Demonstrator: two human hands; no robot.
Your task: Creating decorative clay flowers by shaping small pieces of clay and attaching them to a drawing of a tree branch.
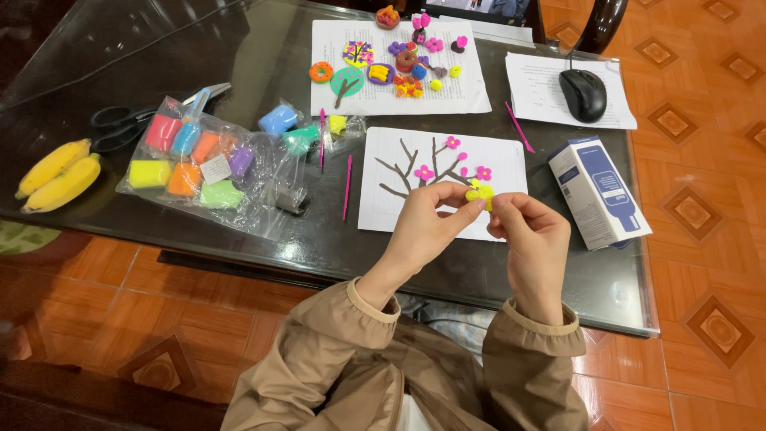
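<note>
Two hands meet over the near edge of a white paper sheet [495, 156], pinching one small yellow clay flower [480, 192] between them. The flower is bright yellow, soft-looking, with lobed petals, and it sits just above the lower right part of the sheet, held clear of the paper. On that sheet lies a brown clay tree [415, 166] with bare branches and several pink blossoms [424, 172] stuck along them.

The left hand [425, 224] comes in from below, wrist bent back, fingers curled narrow with thumb and fingertips closed on the flower's left side. The right hand [531, 233] is also curled, its thumb and forefinger gripping the flower's right edge, the other fingers folded toward the palm. Both forearms wear tan sleeves with gathered cuffs.

Left of the sheet, on the dark glass tabletop [199, 48], lie two pink sticks [347, 187], and further left a clear plastic bag [203, 164] of coloured clay lumps, black scissors [120, 124] and two bananas [57, 174]. A blue-and-white box [598, 191] lies just right of the sheet. Farther back, a second sheet [471, 88] carries many small clay shapes, and a black mouse [582, 94] rests on printed paper.
</note>
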